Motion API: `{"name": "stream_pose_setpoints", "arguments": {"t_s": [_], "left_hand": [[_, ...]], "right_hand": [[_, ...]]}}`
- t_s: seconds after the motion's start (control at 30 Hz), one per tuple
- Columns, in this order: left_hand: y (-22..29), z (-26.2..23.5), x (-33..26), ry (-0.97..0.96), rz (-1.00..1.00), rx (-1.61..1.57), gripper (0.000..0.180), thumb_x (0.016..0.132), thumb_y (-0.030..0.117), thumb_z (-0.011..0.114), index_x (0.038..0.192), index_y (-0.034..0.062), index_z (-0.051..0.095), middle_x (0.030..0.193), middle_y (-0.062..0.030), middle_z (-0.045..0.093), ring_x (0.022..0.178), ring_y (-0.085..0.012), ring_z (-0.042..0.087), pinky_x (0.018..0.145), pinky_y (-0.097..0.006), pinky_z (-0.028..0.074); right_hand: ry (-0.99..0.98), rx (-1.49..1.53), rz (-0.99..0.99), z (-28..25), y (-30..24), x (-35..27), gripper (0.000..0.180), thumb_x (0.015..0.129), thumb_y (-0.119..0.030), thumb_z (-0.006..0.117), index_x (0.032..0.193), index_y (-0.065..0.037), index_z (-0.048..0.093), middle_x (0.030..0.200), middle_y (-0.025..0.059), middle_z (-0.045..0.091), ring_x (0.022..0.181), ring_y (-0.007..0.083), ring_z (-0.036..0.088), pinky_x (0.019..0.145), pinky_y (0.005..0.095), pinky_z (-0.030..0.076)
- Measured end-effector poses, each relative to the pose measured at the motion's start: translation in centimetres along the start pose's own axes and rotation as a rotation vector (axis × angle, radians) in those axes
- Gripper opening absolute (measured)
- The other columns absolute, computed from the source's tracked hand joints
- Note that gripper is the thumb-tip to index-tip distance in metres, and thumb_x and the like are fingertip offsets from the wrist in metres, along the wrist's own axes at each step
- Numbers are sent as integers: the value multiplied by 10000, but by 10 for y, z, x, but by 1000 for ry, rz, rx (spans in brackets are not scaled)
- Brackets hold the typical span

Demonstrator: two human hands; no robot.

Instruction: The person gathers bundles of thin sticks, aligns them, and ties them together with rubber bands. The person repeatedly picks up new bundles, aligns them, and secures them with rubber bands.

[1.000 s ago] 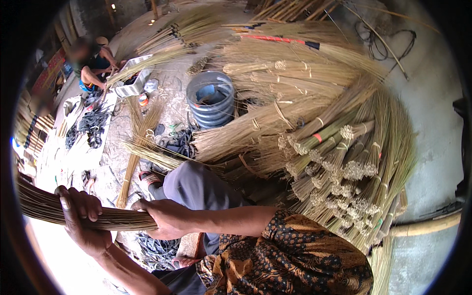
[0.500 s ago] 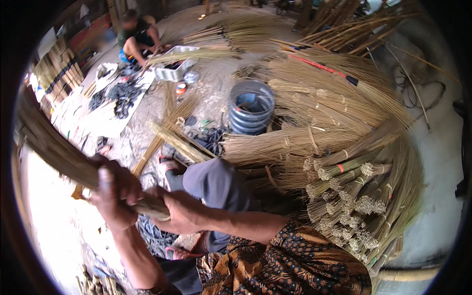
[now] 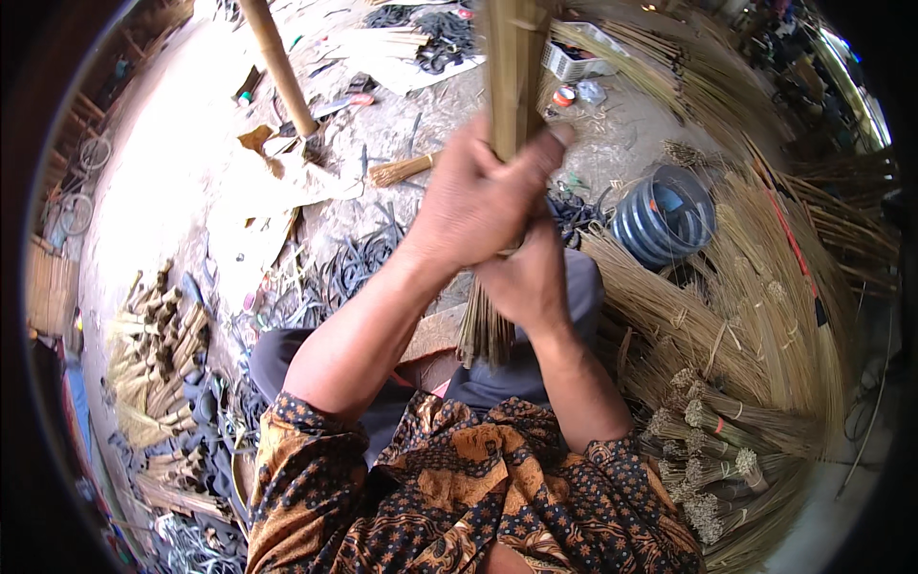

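A long bundle of thin sticks (image 3: 486,325) stands almost upright in front of me, its lower stick ends hanging above my lap. My left hand (image 3: 478,196) wraps around it higher up, the thumb at its right side. Just below, my right hand (image 3: 529,277) is closed around the same bundle, the two hands touching. The bundle's upper part is pale brown, blurred, and runs out of the picture at the top. My fingers partly hide its middle. Dark rubber strips (image 3: 359,263) lie on the ground beyond my left forearm.
On my right stand a ribbed blue-grey bucket (image 3: 636,230) and heaps of tied stick bundles (image 3: 708,421). Short tied bundles (image 3: 158,335) are piled at left. Farther off are a bamboo pole (image 3: 277,67), a white crate (image 3: 564,65) and a small bundle (image 3: 402,170).
My view has swung left, and the other person is out of it. The stick bundle went from slanting up-left to nearly upright; both hands keep hold of it, now closer together.
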State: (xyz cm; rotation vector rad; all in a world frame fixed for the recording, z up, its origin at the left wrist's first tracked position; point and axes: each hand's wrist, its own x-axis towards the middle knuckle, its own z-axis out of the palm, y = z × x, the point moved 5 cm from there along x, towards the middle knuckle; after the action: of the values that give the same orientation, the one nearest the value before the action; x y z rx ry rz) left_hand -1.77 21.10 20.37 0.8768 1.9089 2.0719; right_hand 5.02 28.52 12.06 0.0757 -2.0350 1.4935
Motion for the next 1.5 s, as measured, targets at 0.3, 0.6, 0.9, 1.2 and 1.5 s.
{"name": "stream_pose_setpoints", "arguments": {"t_s": [0.3, 0.6, 0.9, 1.2, 1.5], "left_hand": [[-70, -26, -31, -474, 4, 456, 1042, 760, 550, 897, 1465, -66, 438, 1373, -302, 591, 1288, -407, 599, 1111, -457, 471], [-164, -90, -63, -410, -386, 1084, 317, 853, 201, 719, 1133, 92, 616, 1001, -160, 736, 937, -375, 724, 835, -470, 580], [-75, -376, -145, 367, -352, 1674, 312, 825, 154, 651, 1115, 47, 690, 946, -217, 737, 899, -419, 717, 776, -521, 570], [-125, -330, -116, 263, -808, 598, 377, 927, 335, 740, 699, 42, 673, 605, -9, 587, 546, -122, 564, 517, -312, 441], [-353, -104, -153, 221, -1076, -509, 180, 914, 235, 788, 891, 87, 689, 752, -53, 682, 613, -169, 660, 572, -317, 567]], "right_hand": [[319, 467, 115, -50, 8, 33, 174, 967, -81, 721, 1075, -10, 605, 808, 52, 629, 709, 120, 613, 666, 301, 543], [633, 790, 253, -131, 46, 35, 198, 949, -161, 729, 1063, -43, 619, 831, 54, 626, 814, 216, 640, 833, 435, 572], [1442, 807, 186, -398, 170, -55, 424, 987, -274, 690, 1262, 20, 555, 1395, 237, 543, 1235, 310, 603, 1036, 467, 564], [-368, 341, 411, 39, 211, -28, 891, 908, -420, 734, 1560, 12, 306, 1544, 245, 434, 1248, 289, 630, 972, 383, 560], [-479, 33, 938, 85, 269, -129, 559, 1052, -594, 541, 1210, -65, 629, 1001, 27, 723, 753, 130, 695, 637, 281, 535]]}}
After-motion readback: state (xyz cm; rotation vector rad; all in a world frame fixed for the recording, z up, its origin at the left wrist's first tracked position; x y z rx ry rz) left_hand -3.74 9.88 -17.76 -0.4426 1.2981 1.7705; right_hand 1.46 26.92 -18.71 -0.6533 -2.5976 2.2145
